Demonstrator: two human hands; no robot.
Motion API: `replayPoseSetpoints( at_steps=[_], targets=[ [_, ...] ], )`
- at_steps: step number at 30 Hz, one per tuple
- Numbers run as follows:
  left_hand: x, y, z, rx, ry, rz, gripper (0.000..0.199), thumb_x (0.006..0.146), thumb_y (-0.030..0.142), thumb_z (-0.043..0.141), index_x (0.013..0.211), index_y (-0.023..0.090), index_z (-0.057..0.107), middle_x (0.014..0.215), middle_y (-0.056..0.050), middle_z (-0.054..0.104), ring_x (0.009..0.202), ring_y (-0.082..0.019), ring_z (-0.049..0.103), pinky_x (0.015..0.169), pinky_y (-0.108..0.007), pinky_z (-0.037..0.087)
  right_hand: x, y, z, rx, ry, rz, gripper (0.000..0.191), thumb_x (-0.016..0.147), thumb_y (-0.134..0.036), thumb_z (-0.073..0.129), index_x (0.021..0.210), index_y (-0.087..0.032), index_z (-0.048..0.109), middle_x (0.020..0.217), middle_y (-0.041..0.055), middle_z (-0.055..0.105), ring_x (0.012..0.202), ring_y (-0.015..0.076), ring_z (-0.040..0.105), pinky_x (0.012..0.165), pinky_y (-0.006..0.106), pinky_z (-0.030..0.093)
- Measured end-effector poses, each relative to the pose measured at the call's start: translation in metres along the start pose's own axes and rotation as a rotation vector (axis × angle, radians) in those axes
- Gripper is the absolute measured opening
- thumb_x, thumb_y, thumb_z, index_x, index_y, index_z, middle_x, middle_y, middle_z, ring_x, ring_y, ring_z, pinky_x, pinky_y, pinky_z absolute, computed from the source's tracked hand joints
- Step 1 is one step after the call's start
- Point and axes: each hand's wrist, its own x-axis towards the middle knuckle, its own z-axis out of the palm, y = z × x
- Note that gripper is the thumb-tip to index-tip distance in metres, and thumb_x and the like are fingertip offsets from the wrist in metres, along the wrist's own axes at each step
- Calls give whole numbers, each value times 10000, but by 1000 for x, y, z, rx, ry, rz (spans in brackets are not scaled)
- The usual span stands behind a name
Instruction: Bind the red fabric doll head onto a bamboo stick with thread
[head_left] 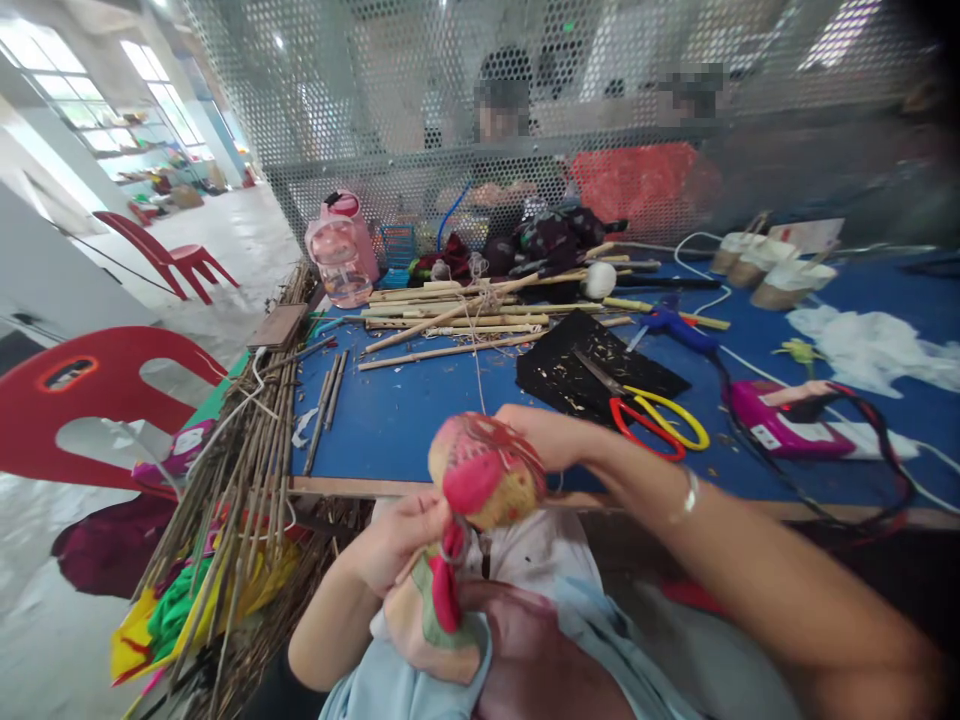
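A stuffed cloth bundle (480, 475) with a pink, red and yellowish pattern is in front of my body, just off the table's near edge. Below its round top it narrows to a neck with greyish cord around it, and loose patterned cloth hangs down onto my lap. My left hand (411, 535) pinches it at the neck. Against the upper right side lies my right hand (547, 440), curled round the bundle, its fingertips mostly hidden. A thin string (478, 365) runs from the sticks on the table down to the bundle.
On the blue table (409, 420) lie bamboo sticks (457, 310), scissors (649, 415) on a black cloth (555, 365), a blue glue gun (682, 330) and a purple power strip (787, 420). Long thin sticks (240, 500) lean at the left. A perforated metal screen (360, 100) stands behind.
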Motion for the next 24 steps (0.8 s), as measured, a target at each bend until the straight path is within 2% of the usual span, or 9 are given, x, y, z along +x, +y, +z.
replayPoseSetpoints(
  at_steps=[2, 4, 6, 8, 10, 14, 18, 21, 24],
  targets=[
    [4, -13, 4, 21, -110, -80, 314, 631, 419, 772, 704, 125, 691, 539, -20, 590, 498, -108, 545, 517, -215, 389, 19, -11, -25, -213, -218, 115, 162, 669, -277, 649, 581, -142, 671, 487, -42, 576, 464, 86, 442, 489, 213, 355],
    [13, -20, 6, 36, -147, -92, 310, 669, 413, 747, 805, 138, 702, 625, -34, 637, 581, -132, 595, 599, -236, 426, 36, -38, -37, -506, -297, 153, 92, 612, -222, 710, 570, -147, 677, 451, -51, 553, 443, 76, 416, 478, 215, 311],
    [22, -18, 5, 69, -70, -21, 313, 687, 402, 735, 862, 146, 694, 658, -29, 656, 603, -133, 607, 637, -243, 443, 43, -76, -31, -788, -247, 64, 83, 611, -185, 720, 555, -158, 665, 462, -42, 555, 463, 81, 438, 501, 224, 298],
    [27, -8, 2, 91, 86, 107, 314, 691, 391, 734, 883, 150, 679, 636, -7, 651, 569, -121, 596, 617, -235, 452, 34, -109, -12, -1019, -85, -56, 135, 610, -151, 714, 508, -159, 625, 469, -11, 551, 494, 111, 480, 508, 243, 280],
    [24, 8, -3, 64, 223, 219, 311, 706, 391, 721, 905, 160, 660, 633, 6, 654, 554, -119, 595, 595, -230, 463, 13, -122, 10, -1079, 106, -85, 158, 646, -109, 673, 517, -157, 596, 497, 15, 556, 502, 127, 503, 497, 257, 262],
    [8, 30, -11, -50, 303, 275, 297, 722, 396, 707, 890, 162, 634, 684, 4, 667, 555, -109, 605, 571, -218, 481, -26, -84, 34, -812, 506, -25, 258, 830, -253, 542, 583, -178, 541, 504, -3, 517, 443, 100, 422, 473, 260, 246],
    [6, 28, -12, -127, 303, 251, 292, 678, 370, 753, 761, 136, 598, 586, 33, 589, 459, -49, 524, 463, -146, 408, -27, -30, 49, -387, 792, 61, 446, 816, -444, 536, 491, -193, 362, 451, -50, 328, 449, 83, 289, 450, 238, 235],
    [12, 23, -10, -122, 228, 230, 316, 615, 318, 801, 721, 130, 570, 557, 41, 549, 441, -34, 485, 450, -134, 381, -19, -10, 63, 0, 947, 73, 491, 773, -477, 551, 480, -211, 259, 457, -66, 216, 450, 79, 212, 425, 231, 211],
    [15, 22, -7, -97, 218, 222, 289, 619, 265, 798, 736, 131, 570, 576, 41, 552, 464, -30, 488, 474, -129, 384, -14, 3, 72, 234, 981, 81, 481, 741, -454, 577, 474, -215, 256, 452, -69, 232, 448, 76, 221, 429, 230, 220]
  ],
)
